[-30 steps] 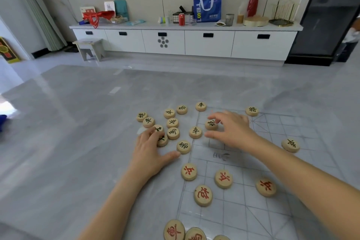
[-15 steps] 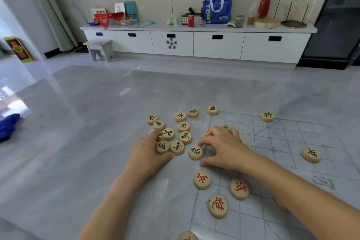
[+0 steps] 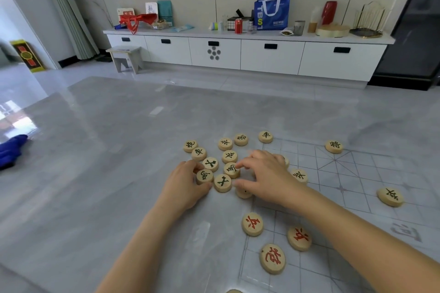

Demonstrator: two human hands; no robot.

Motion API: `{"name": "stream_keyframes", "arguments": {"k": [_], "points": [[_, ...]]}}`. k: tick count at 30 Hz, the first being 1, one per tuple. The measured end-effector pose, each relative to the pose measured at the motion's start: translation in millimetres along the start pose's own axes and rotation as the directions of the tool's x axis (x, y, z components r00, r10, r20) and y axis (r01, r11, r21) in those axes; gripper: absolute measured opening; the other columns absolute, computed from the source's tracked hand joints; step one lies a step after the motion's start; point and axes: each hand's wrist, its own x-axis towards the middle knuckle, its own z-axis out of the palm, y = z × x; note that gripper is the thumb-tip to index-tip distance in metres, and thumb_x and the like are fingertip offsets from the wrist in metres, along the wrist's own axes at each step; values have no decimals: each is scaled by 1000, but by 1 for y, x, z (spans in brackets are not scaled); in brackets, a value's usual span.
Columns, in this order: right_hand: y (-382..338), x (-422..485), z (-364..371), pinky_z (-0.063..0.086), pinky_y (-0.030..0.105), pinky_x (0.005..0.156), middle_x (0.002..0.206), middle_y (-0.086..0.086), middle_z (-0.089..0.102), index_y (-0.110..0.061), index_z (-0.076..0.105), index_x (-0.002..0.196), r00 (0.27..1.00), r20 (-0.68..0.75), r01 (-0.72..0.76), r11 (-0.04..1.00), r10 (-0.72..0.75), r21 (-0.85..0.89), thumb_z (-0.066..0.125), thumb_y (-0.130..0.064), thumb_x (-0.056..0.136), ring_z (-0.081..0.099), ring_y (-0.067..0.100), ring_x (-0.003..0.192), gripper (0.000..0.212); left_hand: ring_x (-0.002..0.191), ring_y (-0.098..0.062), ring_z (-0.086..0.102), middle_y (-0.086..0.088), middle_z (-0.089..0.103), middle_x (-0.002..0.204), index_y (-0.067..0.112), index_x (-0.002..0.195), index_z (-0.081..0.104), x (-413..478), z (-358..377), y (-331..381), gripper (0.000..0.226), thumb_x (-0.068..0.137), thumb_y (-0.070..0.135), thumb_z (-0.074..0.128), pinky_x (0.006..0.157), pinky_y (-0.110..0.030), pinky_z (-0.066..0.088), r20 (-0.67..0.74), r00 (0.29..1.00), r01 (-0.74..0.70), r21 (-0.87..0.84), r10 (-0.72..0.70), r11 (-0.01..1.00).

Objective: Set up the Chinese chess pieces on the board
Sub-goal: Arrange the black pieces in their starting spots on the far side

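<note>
bare left hand (image 3: 184, 185) on an unclothed forearm, bare right hand (image 3: 269, 179) on an unclothed forearm, both uncovered to the frame edge
</note>
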Motion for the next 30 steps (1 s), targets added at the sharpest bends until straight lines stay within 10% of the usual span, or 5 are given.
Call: {"name": "stream_keyframes", "arguments": {"k": [8, 13, 18, 24, 30], "points": [[-17, 20, -2, 39, 33, 98, 107, -13, 60, -32, 52, 128, 997, 60, 14, 933, -38, 359, 60, -24, 88, 54, 6, 106, 42, 75, 1, 59, 13, 58, 99, 27, 115, 44, -6, -5, 18, 54, 74, 6, 72, 62, -14, 39, -58, 985, -172, -364, 162, 915], [-15, 18, -9, 54, 23, 78, 96, 1, 70, -14, 67, 108, 994, 80, -105, 696, 68, 710, 66, -19, 87, 66, 10, 88, 21, 79, 1, 56, 14, 60, 100, 36, 111, 43, -7, -2, 26, 60, 73, 0, 71, 63, -18, 45, -73, 969, -244, -434, 237, 867], [1, 25, -16, 38, 13, 46, 67, -11, 64, -12, 69, 101, 958, 189, -282, 584, 216, 761, 67, -17, 87, 56, -2, 53, 15, 98, 0, 55, 20, 54, 115, 43, 118, 40, -8, 4, 25, 59, 78, 15, 72, 77, -19, 46, -81, 961, -274, -352, 263, 895], [74, 46, -39, 43, 21, 47, 68, 5, 63, -11, 60, 84, 739, 13, -375, 394, 674, 839, 61, -7, 87, 59, 10, 55, 5, 109, -2, 51, 12, 50, 127, 37, 123, 44, -6, 8, 10, 47, 83, 29, 68, 93, -37, 47, -33, 987, -160, -296, 158, 942], [111, 56, -40, 43, 19, 46, 61, 5, 66, -6, 68, 68, 618, -19, -577, 470, 786, 668, 63, -6, 75, 56, 11, 40, 9, 106, 4, 51, 12, 54, 121, 32, 119, 50, 0, 6, 13, 39, 85, 26, 66, 86, -28, 47, -68, 989, -144, -327, 129, 934]]}}
